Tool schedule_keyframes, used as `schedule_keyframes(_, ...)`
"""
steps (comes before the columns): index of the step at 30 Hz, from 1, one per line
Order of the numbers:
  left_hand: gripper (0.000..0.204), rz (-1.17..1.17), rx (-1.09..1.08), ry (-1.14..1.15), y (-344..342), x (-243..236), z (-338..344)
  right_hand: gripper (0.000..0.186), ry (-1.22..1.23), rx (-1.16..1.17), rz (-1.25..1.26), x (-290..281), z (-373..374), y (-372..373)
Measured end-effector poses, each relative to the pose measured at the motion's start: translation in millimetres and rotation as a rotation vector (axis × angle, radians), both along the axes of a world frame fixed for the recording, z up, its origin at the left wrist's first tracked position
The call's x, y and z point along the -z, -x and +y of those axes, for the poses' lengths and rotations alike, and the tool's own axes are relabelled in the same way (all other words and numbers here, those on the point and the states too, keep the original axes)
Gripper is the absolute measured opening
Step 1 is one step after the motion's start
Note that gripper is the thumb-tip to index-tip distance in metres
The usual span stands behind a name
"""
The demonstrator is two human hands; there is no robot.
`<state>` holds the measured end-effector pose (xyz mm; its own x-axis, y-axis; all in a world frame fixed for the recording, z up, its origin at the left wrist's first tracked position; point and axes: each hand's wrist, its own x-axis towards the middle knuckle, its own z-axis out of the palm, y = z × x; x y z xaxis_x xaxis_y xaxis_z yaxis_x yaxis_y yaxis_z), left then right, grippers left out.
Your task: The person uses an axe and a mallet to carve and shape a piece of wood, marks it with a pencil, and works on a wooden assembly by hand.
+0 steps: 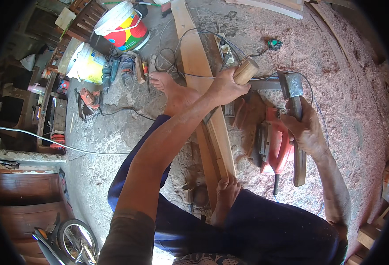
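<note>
My left hand (226, 89) is wrapped around the thick wooden handle of a chisel (247, 70), whose dark blade slants down to the long wooden board (193, 53). The board runs away from me between my bare feet, and a narrow slot or groove shows in its near part. In my right hand (310, 128) is a hammer (295, 85), gripped by its wooden handle near the metal head. The head is raised to the right of the chisel handle, apart from it. Below the hammer a red electric planer (277, 148) rests on the floor.
Two paint buckets (123, 28) stand at the far left beside several power tools (110, 70). A red-bodied tool (90, 98) lies nearer. Black cords and a power strip (226, 49) lie around the board's far part. Wood shavings (349, 97) cover the right floor. A motorcycle wheel (77, 240) shows lower left.
</note>
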<state>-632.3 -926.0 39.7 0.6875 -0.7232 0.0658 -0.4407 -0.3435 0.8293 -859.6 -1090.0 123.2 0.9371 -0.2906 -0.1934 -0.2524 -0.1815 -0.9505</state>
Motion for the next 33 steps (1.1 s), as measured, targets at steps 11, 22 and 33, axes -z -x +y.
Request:
schedule_keyframes(11, 0.056, -0.08, 0.012, -0.097, 3, 11, -12, 0.027, 0.475, -0.24, 0.059, 13, -25, -55)
schedule_keyframes(22, 0.049, -0.223, -0.02, -0.107, -7, 37, -28, 0.03, 0.205, -0.052, 0.08, 15, -31, -46)
schedule_keyframes(33, 0.03, 0.088, -0.068, 0.377, 10, -64, -37, 0.027, 0.15, 0.038, -0.071, 19, -24, -31)
